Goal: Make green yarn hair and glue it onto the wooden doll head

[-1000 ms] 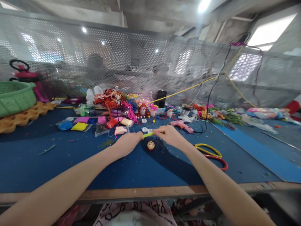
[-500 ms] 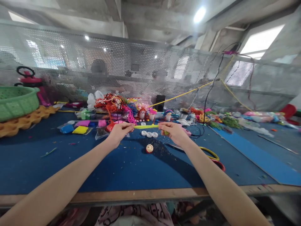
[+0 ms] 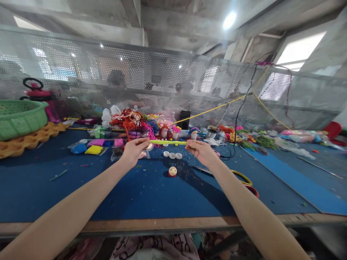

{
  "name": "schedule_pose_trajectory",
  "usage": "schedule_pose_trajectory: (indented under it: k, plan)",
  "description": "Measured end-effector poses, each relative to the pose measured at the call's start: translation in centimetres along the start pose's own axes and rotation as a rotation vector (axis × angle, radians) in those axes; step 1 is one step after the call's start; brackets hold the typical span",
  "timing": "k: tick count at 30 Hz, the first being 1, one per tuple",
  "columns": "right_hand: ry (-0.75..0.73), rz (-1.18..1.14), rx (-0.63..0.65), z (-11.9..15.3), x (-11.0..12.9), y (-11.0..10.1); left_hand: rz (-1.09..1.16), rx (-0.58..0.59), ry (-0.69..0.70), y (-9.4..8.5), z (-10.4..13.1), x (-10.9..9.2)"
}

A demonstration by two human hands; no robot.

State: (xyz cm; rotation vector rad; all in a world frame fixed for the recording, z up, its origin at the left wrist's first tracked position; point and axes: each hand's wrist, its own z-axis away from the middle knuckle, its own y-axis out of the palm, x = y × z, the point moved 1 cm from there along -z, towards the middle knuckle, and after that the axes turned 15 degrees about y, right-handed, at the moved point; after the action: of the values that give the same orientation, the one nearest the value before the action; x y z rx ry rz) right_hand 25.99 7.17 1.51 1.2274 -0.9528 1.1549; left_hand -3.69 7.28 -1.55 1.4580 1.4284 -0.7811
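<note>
Holding the yellow-green strands (image 3: 168, 142) taut, we pinch one end in our left hand (image 3: 132, 151) and the other in our right hand (image 3: 203, 153), near three white caps (image 3: 172, 156). Nearer, the small cream-and-red ball (image 3: 172, 171) has none attached; far off, three figures (image 3: 175, 133) look finished. We can read no writing.

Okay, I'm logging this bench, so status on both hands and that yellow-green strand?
Left hand and right hand pinching yellow-green strand, straight between them. Cream-and-red ball nearer, on blue tabletop. Scissors partly hidden by right forearm.
</note>
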Motion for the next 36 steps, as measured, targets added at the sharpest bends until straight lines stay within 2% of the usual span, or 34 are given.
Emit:
schedule_pose_trajectory:
  k: [6,13,16,20,23,25,28,29,32,36]
  plan:
    - [-0.016,-0.031,-0.031,-0.3,-0.2,-0.3,-0.020,-0.001,0.004,-0.1,0.2,-0.2]
    - [-0.103,0.018,-0.089,-0.5,0.0,-0.6,-0.188,0.037,0.039,-0.3,0.4,-0.5]
    - [-0.142,0.082,-0.107,0.0,0.1,-0.2,-0.308,0.092,0.109,-0.5,0.5,-0.7]
    - [-0.193,0.213,-0.089,1.5,0.1,1.6,-0.448,0.198,0.303,0.2,1.6,-1.6]
    - [-0.235,0.323,-0.041,2.9,0.1,3.7,-0.489,0.312,0.449,2.1,2.7,-2.3]
    - [-0.255,0.371,-0.001,3.5,0.3,5.1,-0.515,0.511,0.505,3.9,3.1,-2.8]
    - [-0.292,0.382,0.016,3.9,1.0,6.2,-0.406,0.740,0.380,6.2,2.6,-3.8]
    - [-0.304,0.374,0.007,3.8,1.3,6.2,-0.384,0.762,0.351,6.6,2.2,-4.4]
    - [-0.313,0.355,-0.037,3.5,2.2,5.5,-0.389,0.824,0.308,6.7,0.5,-6.2]
    - [-0.216,0.346,-0.064,2.8,2.4,4.4,-0.573,0.962,0.413,5.1,-1.5,-7.9]
